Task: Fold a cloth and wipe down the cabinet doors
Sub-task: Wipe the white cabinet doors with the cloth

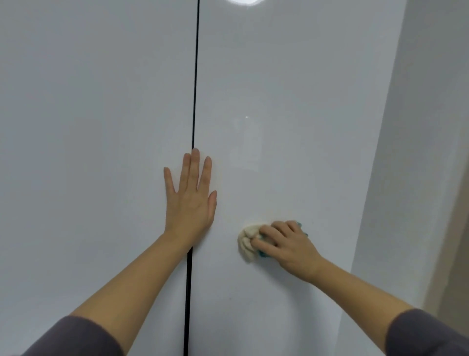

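Two glossy white cabinet doors fill the view, the left door (96, 127) and the right door (291, 114), split by a thin dark vertical gap (195, 76). My left hand (190, 200) lies flat with straight, spread fingers across that gap at mid height. My right hand (286, 244) grips a bunched cream and teal cloth (247, 241) and presses it against the right door, lower and to the right of my left hand. Most of the cloth's teal part is hidden under my fingers.
A plain white wall (418, 152) runs along the right side of the right door. A beige strip (454, 266) shows at the far right edge. A bright light reflection (242, 1) sits at the top of the right door.
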